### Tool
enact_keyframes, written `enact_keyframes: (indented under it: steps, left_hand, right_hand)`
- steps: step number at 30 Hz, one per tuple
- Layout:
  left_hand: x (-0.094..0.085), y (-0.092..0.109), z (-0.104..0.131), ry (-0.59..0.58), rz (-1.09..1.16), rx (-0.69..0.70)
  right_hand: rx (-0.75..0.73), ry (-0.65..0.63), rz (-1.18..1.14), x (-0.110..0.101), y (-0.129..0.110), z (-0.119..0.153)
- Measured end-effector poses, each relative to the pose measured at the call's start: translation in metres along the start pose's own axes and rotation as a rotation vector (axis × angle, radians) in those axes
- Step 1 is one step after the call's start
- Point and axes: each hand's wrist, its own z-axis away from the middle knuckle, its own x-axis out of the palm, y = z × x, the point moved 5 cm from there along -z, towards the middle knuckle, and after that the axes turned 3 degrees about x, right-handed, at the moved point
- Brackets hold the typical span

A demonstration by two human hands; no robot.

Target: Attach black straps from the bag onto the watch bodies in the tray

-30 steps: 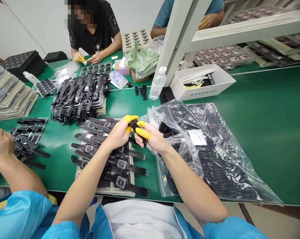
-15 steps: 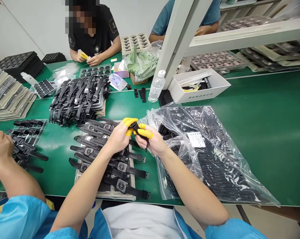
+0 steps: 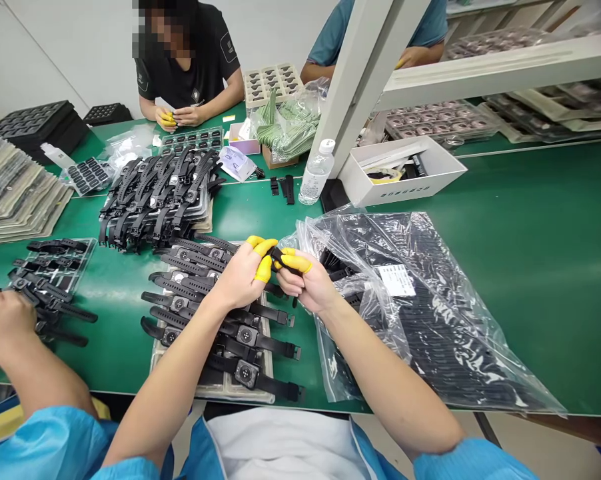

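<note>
Yellow finger cots cover some fingertips of my left hand (image 3: 241,277) and my right hand (image 3: 313,283). Both hands are closed on a black watch strap (image 3: 279,257), pinched between them above the green table; my fingers hide much of it, and I cannot tell whether a watch case is attached. Under my left forearm lies a tray (image 3: 268,393) of smartwatches with black straps, several with their backs up, such as one smartwatch (image 3: 245,373) near the front edge. Just right of my right hand is a clear plastic bag (image 3: 445,320) packed with black straps.
A stacked pile of watches (image 3: 160,193) stands behind the tray. A water bottle (image 3: 317,175) and a white box (image 3: 405,177) stand by the white post (image 3: 360,87). A co-worker's hand (image 3: 5,320) is at the left; another person (image 3: 190,73) sits opposite.
Both my hands stay together on the strap, with my left fingers shifted slightly around it. The co-worker's hand at the left has moved a little lower and right.
</note>
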Motion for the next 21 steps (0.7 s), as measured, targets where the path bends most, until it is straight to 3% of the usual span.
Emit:
enact_keyframes:
  steps: [5,10,16,19,21]
  left_hand:
    - [0.005,-0.003,0.000,-0.070,-0.177,0.007]
    - [-0.001,-0.001,0.001,-0.045,-0.021,0.011]
    - [-0.008,-0.004,0.000,0.184,0.162,-0.059]
    - [-0.008,-0.003,-0.001,0.291,0.319,-0.088]
    - [-0.010,-0.006,-0.002,0.371,0.472,-0.177]
  right_hand:
    - [-0.005,0.026,0.043,-0.002,0.003,-0.002]
    - [-0.019,0.008,0.068,0.000,0.002,-0.001]
    - [-0.087,0.010,0.096,0.001,-0.003,-0.001]
    - [0.033,-0.063,0.074,0.004,0.003,-0.001]
    - [0.135,-0.130,0.060,0.007,0.008,0.001]
